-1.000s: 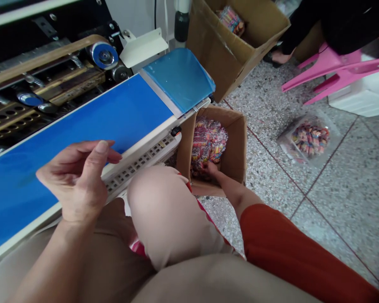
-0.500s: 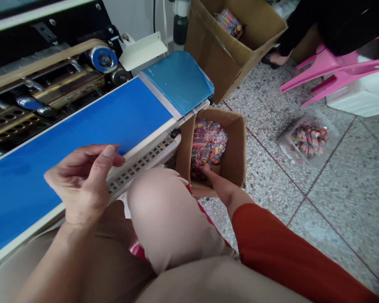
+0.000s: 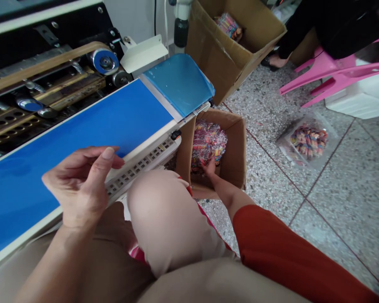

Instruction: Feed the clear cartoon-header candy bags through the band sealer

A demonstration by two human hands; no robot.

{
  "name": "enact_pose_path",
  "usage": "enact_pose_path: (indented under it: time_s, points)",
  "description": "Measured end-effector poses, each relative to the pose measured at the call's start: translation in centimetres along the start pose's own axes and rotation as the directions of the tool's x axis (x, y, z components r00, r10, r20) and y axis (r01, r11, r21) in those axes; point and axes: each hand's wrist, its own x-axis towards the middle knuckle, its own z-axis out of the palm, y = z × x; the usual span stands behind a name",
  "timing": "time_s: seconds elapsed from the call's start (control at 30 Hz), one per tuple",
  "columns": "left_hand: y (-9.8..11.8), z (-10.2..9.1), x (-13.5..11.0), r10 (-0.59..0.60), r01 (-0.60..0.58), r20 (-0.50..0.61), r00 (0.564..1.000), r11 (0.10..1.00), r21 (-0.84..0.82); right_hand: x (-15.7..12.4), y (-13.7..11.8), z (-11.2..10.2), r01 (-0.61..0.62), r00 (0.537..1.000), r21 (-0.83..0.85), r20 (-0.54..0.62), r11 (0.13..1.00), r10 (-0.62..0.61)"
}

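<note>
My left hand (image 3: 82, 179) hovers over the near edge of the blue conveyor belt (image 3: 113, 126). Its fingers are curled in and the thumb lies against them; no object shows between them. My right hand (image 3: 209, 167) reaches down into a small cardboard box (image 3: 235, 162) below the belt's end. Colourful packets in clear, shiny plastic (image 3: 208, 141) fill part of this box. The right fingers are bent round the near edge of one packet in the pile, partly hidden among the wrappers.
Machine rollers and a drive belt (image 3: 104, 61) run behind the conveyor. A taller cardboard box (image 3: 214, 54) with packets stands beyond its blue end plate (image 3: 180, 84). On the speckled floor are a clear tub (image 3: 309, 141) of wrapped pieces and a pink chair (image 3: 331, 75) beside another person's foot.
My right hand has shifted slightly up and to the right among the packets, its fingers now showing more. The left hand has barely moved.
</note>
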Motion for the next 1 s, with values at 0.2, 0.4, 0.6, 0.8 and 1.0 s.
enact_pose_path:
  time_s: [0.2, 0.4, 0.6, 0.8, 1.0]
  points:
    - [0.1, 0.0, -0.1, -0.027, 0.027, 0.026, 0.999, 0.999, 0.021, 1.6, 0.9, 0.1, -0.124, 0.992, -0.071, -0.025, 0.990, 0.122]
    - [-0.1, 0.1, -0.1, -0.027, 0.027, 0.023, 0.999, 1.000, -0.002, 2.5, 1.6, -0.1, -0.009, 0.999, -0.090, 0.049, 0.996, 0.013]
    - [0.1, 0.0, -0.2, -0.034, 0.034, 0.051, 0.998, 0.999, 0.001, 2.2, 1.6, 0.3, 0.058, 0.998, -0.014, 0.034, 0.998, -0.057]
    - [-0.1, -0.1, -0.2, -0.047, 0.045, 0.062, 0.997, 0.998, 0.033, 1.8, 1.5, 0.8, 0.044, 0.995, 0.016, 0.089, 0.999, -0.045]
    - [0.2, 0.0, -0.2, -0.061, 0.058, 0.068, 0.996, 0.997, 0.042, 1.5, 1.0, 0.7, 0.079, 0.989, -0.017, 0.129, 0.997, -0.076]
